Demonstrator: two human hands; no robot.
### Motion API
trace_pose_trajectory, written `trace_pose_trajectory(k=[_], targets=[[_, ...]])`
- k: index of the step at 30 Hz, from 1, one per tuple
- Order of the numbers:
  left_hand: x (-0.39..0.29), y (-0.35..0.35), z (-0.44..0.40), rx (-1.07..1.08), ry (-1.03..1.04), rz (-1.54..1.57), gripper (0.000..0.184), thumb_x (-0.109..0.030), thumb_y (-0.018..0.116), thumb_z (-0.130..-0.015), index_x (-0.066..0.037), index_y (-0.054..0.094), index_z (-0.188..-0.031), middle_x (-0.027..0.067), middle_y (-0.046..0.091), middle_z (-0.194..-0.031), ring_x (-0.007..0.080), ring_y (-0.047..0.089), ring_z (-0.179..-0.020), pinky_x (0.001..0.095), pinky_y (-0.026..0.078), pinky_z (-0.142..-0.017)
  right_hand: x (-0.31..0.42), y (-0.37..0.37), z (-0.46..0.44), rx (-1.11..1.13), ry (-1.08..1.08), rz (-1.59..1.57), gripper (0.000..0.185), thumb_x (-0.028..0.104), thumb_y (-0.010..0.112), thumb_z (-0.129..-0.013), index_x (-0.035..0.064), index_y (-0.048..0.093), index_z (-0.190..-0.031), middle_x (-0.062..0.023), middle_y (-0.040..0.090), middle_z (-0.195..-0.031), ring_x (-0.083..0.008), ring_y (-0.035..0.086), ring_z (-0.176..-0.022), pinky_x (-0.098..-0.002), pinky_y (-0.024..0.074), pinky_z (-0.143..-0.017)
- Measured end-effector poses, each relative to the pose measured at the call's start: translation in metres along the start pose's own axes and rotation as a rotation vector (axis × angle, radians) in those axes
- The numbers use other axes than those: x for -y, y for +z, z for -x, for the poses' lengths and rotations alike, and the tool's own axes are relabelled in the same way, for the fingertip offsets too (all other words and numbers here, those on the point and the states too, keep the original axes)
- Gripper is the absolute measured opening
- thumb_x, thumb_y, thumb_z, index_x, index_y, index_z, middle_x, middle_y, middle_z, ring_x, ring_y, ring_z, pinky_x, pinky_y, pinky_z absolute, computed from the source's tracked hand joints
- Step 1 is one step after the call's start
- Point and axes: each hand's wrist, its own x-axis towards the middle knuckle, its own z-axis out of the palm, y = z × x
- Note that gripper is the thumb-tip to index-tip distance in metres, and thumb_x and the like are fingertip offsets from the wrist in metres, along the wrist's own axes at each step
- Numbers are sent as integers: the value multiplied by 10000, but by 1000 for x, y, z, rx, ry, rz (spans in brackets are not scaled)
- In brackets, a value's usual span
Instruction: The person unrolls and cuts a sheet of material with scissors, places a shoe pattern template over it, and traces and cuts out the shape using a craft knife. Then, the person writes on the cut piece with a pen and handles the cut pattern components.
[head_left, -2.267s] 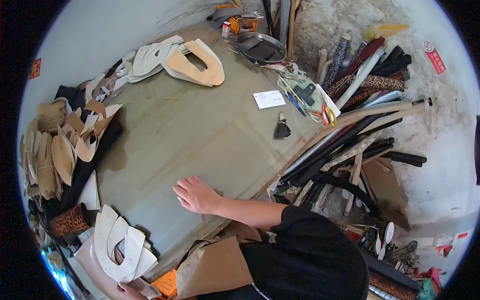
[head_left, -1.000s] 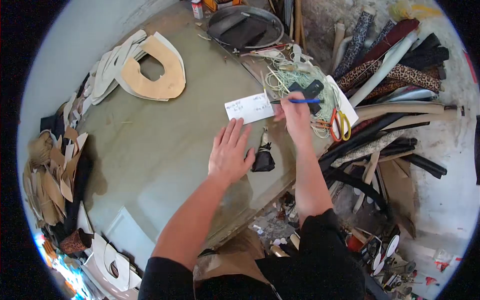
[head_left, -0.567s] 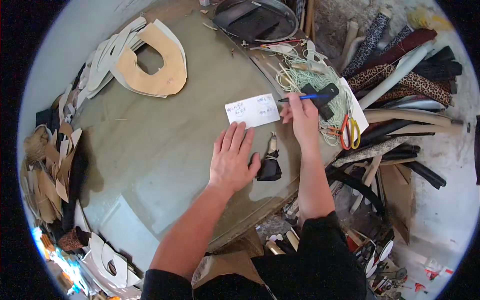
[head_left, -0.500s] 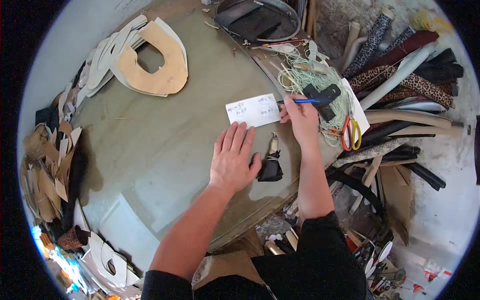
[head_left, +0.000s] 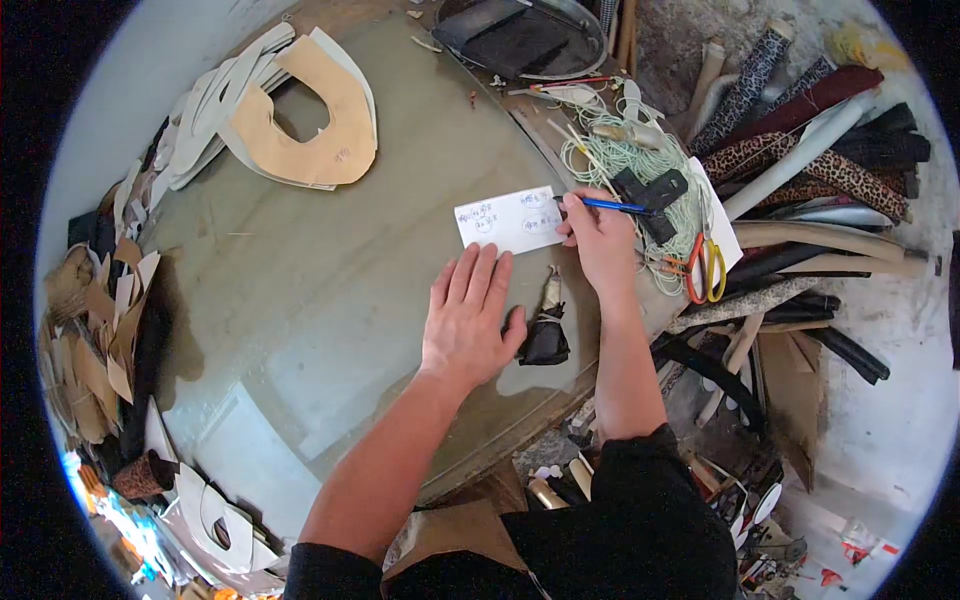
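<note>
A small white paper (head_left: 508, 220) with blue handwriting lies on the worktable (head_left: 330, 270). My left hand (head_left: 468, 310) rests flat, its fingertips on the paper's lower edge and its fingers stretched out. At the paper's right end, my right hand (head_left: 600, 235) is closed around a blue pen (head_left: 618, 205), whose tip points left onto the sheet. A short tool with a black-wrapped, tied end (head_left: 545, 335) and a pale upper part lies on the table between my hands, close to my left thumb.
Right of the paper lie tangled pale-green cord (head_left: 630, 150), a black object (head_left: 655, 205) and scissors with red and yellow handles (head_left: 706, 270). Collar-shaped patterns (head_left: 345, 150) lie at upper left, a black tray (head_left: 520, 40) at the top. Material rolls (head_left: 800, 150) fill the right side.
The pen has tilted in my right hand, its back end now lower. Writing shows at the paper's right end in both frames. My left hand stays on the paper; the view has shifted slightly.
</note>
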Motion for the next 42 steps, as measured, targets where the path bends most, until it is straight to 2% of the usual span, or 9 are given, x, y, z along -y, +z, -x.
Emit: trace_pose_trajectory(k=[11, 16, 19, 23, 27, 30, 32, 39, 42], targets=[[0, -2, 0, -4, 8, 9, 658, -335, 642, -910, -18, 512, -1472, 168, 505, -1502, 343, 428, -1439, 524, 336, -1197, 1, 0, 2, -2, 10, 39, 256, 203, 644, -1031, -25, 674, -1143, -70, 724, -925, -111, 702, -740, -242, 543, -586], [0, -3, 0, 3, 5, -7, 658, -339, 641, -911, -18, 513, -1471, 170, 504, -1507, 343, 428, -1439, 525, 339, -1195, -4, -12, 4, 43, 2, -117, 204, 170, 657, -1019, -21, 683, -1086, -62, 724, -849, -92, 646, -649, -235, 479, -518], [0, -1, 0, 1, 2, 5, 659, -339, 640, -910, -20, 512, -1473, 167, 499, -1512, 341, 426, -1441, 526, 335, -1196, 3, -23, 27, 50, 34, -49, 177, 150, 675, -1005, -16, 687, -1066, -59, 721, -820, -75, 613, -617, -226, 444, -500], [0, 0, 0, 6, -1, -5, 662, -340, 639, -910, -23, 509, -1476, 164, 494, -1517, 338, 423, -1444, 526, 329, -1200, -5, -21, 39, 52, -11, -64, 169, 149, 709, -986, -4, 700, -1057, -8, 669, -764, -45, 602, -667, -222, 463, -579], [0, 0, 0, -4, 6, -7, 664, -338, 637, -910, -25, 506, -1480, 161, 495, -1517, 336, 423, -1445, 525, 324, -1203, -18, -21, 34, 74, -48, 36, 164, 141, 693, -997, -3, 693, -1076, -11, 708, -823, -48, 601, -650, -211, 457, -560], [0, -1, 0, -9, 7, -9, 663, -337, 637, -909, -26, 507, -1480, 160, 496, -1516, 335, 426, -1443, 525, 324, -1202, -16, -18, 35, 73, -61, 75, 171, 144, 696, -997, 0, 691, -1090, 12, 678, -796, -41, 581, -654, -212, 464, -585], [-1, -1, 0, -10, 9, -11, 662, -336, 637, -909, -26, 507, -1480, 159, 496, -1516, 334, 427, -1442, 524, 324, -1202, -11, -15, 34, 19, -88, 85, 154, 146, 710, -980, -3, 706, -1018, 24, 625, -735, -43, 532, -645, -242, 417, -582], [1, 2, 0, -14, 10, -18, 662, -339, 631, -912, -25, 503, -1481, 160, 494, -1513, 334, 429, -1439, 522, 327, -1197, -5, -18, 37, 60, -22, 76, 149, 149, 697, -989, 3, 703, -1018, 11, 627, -775, -45, 530, -673, -240, 411, -596], [0, 1, 0, -13, 9, -17, 661, -340, 629, -914, -24, 502, -1480, 160, 494, -1513, 334, 429, -1439, 522, 328, -1197, -11, -20, 33, 102, -122, 121, 175, 145, 706, -996, 17, 686, -1112, 34, 635, -774, -36, 551, -653, -217, 440, -580]])
